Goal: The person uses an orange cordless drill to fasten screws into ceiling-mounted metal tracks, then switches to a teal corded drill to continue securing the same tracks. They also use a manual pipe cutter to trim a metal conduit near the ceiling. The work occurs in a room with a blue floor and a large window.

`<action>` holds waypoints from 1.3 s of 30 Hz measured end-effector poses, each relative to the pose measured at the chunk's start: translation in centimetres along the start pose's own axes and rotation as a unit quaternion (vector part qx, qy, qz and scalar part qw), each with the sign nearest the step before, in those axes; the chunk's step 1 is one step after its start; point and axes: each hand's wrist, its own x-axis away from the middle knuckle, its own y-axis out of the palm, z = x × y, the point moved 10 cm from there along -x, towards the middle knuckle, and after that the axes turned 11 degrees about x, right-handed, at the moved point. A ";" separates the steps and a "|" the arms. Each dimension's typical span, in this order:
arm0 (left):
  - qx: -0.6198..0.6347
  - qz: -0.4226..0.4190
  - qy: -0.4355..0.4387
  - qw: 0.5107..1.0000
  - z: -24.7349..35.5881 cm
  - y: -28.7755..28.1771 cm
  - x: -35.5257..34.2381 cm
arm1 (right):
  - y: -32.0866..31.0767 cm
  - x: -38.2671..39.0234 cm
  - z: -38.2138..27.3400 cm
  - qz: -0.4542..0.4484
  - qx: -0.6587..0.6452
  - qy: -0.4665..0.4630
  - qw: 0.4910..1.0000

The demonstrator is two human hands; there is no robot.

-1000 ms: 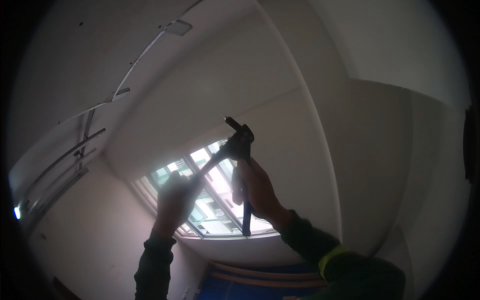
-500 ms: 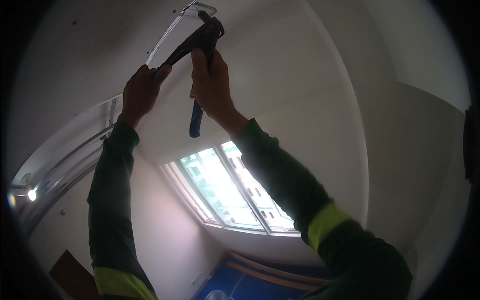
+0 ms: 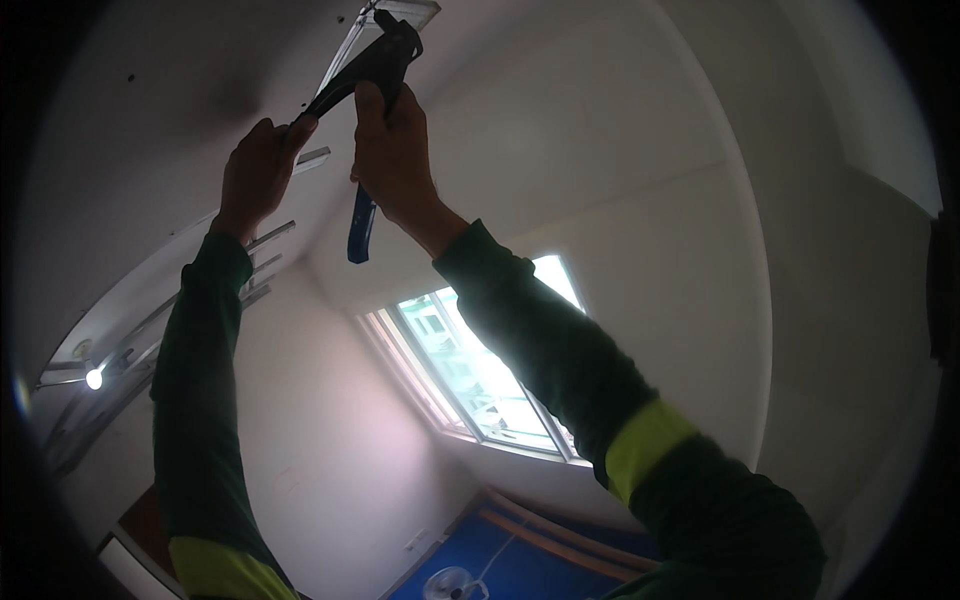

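Both of my arms are raised toward the ceiling, holding a hand riveter (image 3: 372,68) with a black head and spread handles. My left hand (image 3: 259,172) is closed round the end of the handle that slants down to the left. Higher up, my right hand (image 3: 397,155) grips the other handle, whose blue end hangs below the fist. The tool's nose is right by a pale metal profile (image 3: 426,12) at the ceiling edge. Whether the nose touches the profile I cannot tell.
Metal framing strips (image 3: 268,238) run along the ceiling opening at left, near a lit bulb (image 3: 94,379). A bright window (image 3: 480,370) is in the wall beyond my arms. Below are a blue surface with wooden rails (image 3: 560,540) and a white fan (image 3: 452,584).
The view has shifted, and my hands with the riveter sit slightly farther left and higher in it. Both hands keep their hold, and the handles stay spread.
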 end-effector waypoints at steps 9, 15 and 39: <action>0.058 -0.096 -0.105 0.988 -3.9 1.9 -1.0 | -0.7 -0.3 0.5 0.034 -0.020 0.020 0.999; 0.032 -0.092 -0.074 0.992 -1.2 0.1 -1.8 | -1.0 -0.3 0.9 0.043 -0.028 0.030 0.998; 0.085 -0.211 -0.139 0.964 0.9 -3.2 -3.9 | 1.5 -1.2 0.6 0.074 -0.390 0.061 0.916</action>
